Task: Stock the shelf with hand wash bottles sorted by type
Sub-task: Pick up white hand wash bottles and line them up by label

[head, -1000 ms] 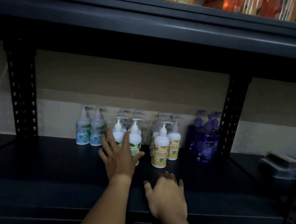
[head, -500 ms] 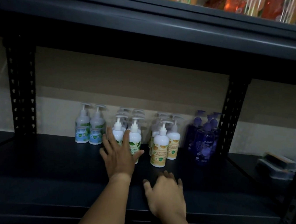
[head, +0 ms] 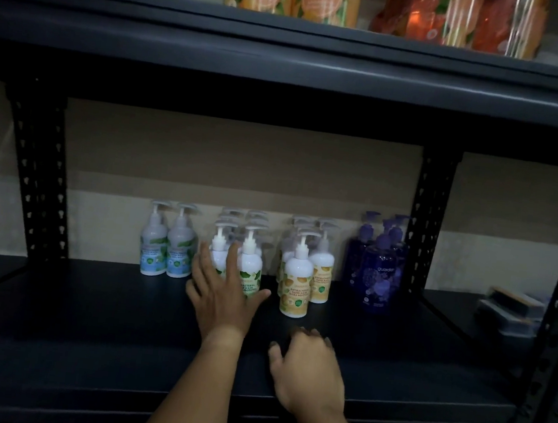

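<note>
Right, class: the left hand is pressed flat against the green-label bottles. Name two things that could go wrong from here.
1. The left hand presses open fingers on the green-label bottles. They stand tightly packed, so a hard push may topple the ones behind.
2. The yellow-label bottles stand close beside them. A sideways slip could knock these over or mix the types.

A yellow-labelled pump bottle (head: 296, 282) near the front of the shelf reads "ANTIBACTERIAL HAND WASH"; the green-labelled pump bottle (head: 251, 270) to its left shows "BACTERIAL" and "WASH". The purple bottle (head: 380, 280) at right carries "guardian". Other labels are too blurred to read.
</note>
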